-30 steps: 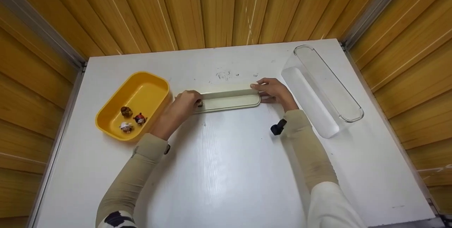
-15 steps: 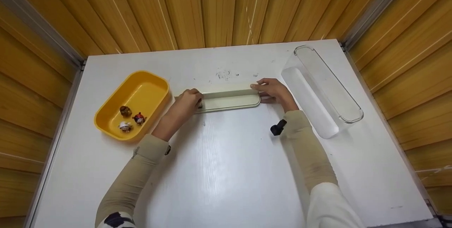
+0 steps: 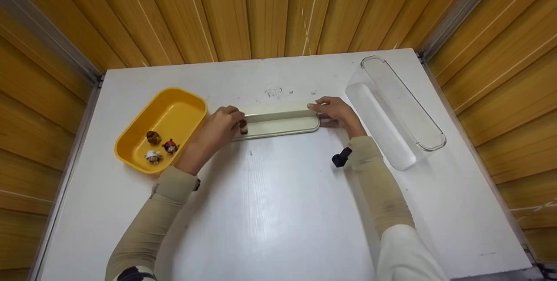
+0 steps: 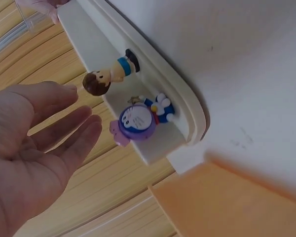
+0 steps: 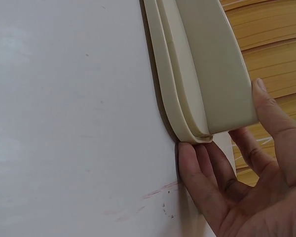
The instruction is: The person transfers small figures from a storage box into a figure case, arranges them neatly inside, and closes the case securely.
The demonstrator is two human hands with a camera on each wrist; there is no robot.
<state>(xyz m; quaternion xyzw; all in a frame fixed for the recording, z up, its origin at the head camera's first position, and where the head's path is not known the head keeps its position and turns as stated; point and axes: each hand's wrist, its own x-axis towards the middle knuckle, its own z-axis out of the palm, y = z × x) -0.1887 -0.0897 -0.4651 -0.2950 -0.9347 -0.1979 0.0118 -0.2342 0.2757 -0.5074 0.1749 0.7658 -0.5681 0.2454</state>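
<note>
A cream ledge-shaped stand (image 3: 283,125) with an upright back wall lies at the middle of the table. My right hand (image 3: 337,112) grips its right end, thumb on the back wall and fingers at the rounded corner (image 5: 195,136). Near the left end stands a small brown-haired boy figurine (image 4: 119,73) with blue shorts. Beside it on the ledge is a blue-and-white cat figurine (image 4: 138,121) with a purple hood; my hand hides it in the head view. My left hand (image 4: 44,143) is just off the figurines, fingers apart and holding nothing.
To the left, a yellow bin (image 3: 189,102) holds a brown figurine (image 3: 153,137), a red-and-black one (image 3: 170,146) and a white-topped one (image 3: 152,156). A clear, long container (image 3: 383,126) stands at the right. Wooden-slat walls (image 3: 265,11) close off the back and sides.
My left hand has let go of the boy figurine and drawn back to the left, leaving it standing on the ledge. The right hand has kept its grip on the stand.
</note>
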